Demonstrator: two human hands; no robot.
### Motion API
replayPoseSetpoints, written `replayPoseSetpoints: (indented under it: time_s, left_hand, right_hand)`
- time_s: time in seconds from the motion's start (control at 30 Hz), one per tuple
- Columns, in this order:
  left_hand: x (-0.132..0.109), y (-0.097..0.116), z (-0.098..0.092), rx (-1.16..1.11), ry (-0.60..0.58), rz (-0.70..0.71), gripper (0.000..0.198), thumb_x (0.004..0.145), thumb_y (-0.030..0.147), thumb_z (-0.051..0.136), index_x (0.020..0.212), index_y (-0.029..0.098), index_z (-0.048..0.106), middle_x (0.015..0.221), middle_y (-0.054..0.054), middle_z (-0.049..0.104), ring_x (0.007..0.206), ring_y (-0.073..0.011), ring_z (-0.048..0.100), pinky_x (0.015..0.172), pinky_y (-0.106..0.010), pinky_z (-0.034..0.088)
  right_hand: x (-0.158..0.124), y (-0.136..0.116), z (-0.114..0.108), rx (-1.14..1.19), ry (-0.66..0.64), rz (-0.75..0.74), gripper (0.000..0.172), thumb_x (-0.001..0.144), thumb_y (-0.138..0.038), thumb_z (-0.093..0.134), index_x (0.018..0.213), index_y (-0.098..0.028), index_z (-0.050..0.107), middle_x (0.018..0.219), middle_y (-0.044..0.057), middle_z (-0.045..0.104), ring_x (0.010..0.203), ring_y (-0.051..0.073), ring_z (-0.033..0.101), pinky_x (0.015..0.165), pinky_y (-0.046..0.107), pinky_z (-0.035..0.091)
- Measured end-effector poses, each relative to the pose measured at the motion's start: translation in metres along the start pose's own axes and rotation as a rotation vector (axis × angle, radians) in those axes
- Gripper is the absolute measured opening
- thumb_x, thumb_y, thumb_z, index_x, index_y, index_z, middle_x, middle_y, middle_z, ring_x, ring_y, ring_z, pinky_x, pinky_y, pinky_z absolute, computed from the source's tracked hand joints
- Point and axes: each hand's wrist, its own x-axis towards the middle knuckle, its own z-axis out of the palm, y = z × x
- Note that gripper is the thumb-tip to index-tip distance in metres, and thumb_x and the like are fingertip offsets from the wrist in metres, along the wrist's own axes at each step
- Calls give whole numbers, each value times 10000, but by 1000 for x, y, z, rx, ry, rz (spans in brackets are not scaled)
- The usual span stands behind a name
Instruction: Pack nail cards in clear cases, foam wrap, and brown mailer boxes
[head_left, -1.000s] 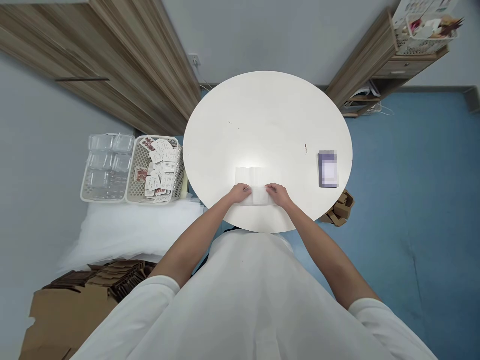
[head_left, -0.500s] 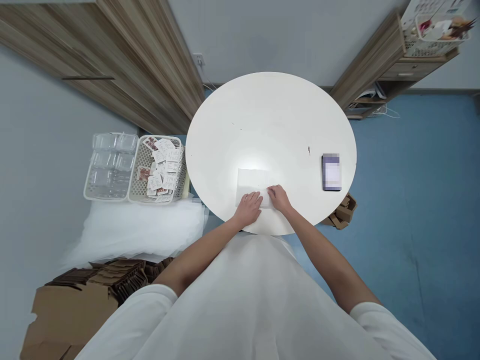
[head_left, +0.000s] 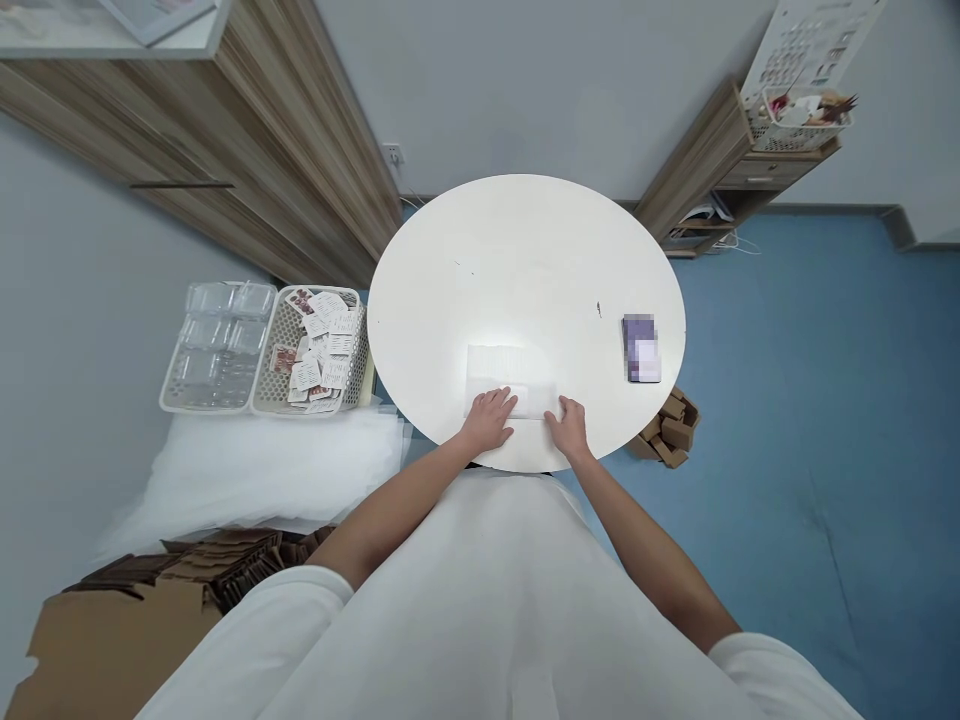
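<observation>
Currently handling translucent sheet [head_left: 496, 365] by near edge of tabletop [head_left: 525, 250]

Lying flat, just in from middle of that edge. Partly covered by left hand [head_left: 489, 420], with palm down and fingers slightly spread, not closed on anything. Met at near right corner by right hand [head_left: 570, 430], with fingers half curled; cannot tell whether pinching. Noted near right edge: blurred purple item [head_left: 640, 333].

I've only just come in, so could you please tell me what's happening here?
A person at a white oval table is handling a thin, translucent sheet by the near edge. The left hand rests on the sheet; the right hand is at its right end. A blurred purple item lies farther right.
</observation>
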Motion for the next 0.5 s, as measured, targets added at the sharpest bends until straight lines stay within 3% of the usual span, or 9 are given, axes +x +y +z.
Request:
replayPoseSetpoints:
  time_s: [0.07,0.2,0.4,0.5]
  left_hand:
    - [0,1,-4,-15,-30,8,678,689,415,583,1298,266,323,1398,-108,273,1242,-309,272,989,-483,193]
    - [0,3,-8,-35,-115,29,819,594,485,661,1313,335,298,1427,-102,211,1279,-354,191,990,-575,71]
    - [1,11,0,36,-172,-3,964,502,521,710,1336,302,278,1446,-135,134,1304,-385,66,975,-617,10]
    - [1,12,2,38,-171,-7,976,502,522,710,1342,291,269,1448,-139,122,1306,-390,43,974,-622,9]
  right_hand:
    - [-2,-6,10,42,7,45,507,697,-356,541,1164,-182,445,1263,133,354,1151,241,402,922,358,400]
    - [3,-14,21,206,7,122,560,658,-338,592,1174,-213,416,1215,128,417,1053,227,494,795,332,473]
    - [11,-16,11,365,-4,228,680,618,-344,658,1217,-233,355,1184,144,464,999,230,540,680,307,488]
    - [15,-20,5,271,-73,236,742,574,-370,682,1218,-206,351,1130,136,512,909,214,574,650,305,485]
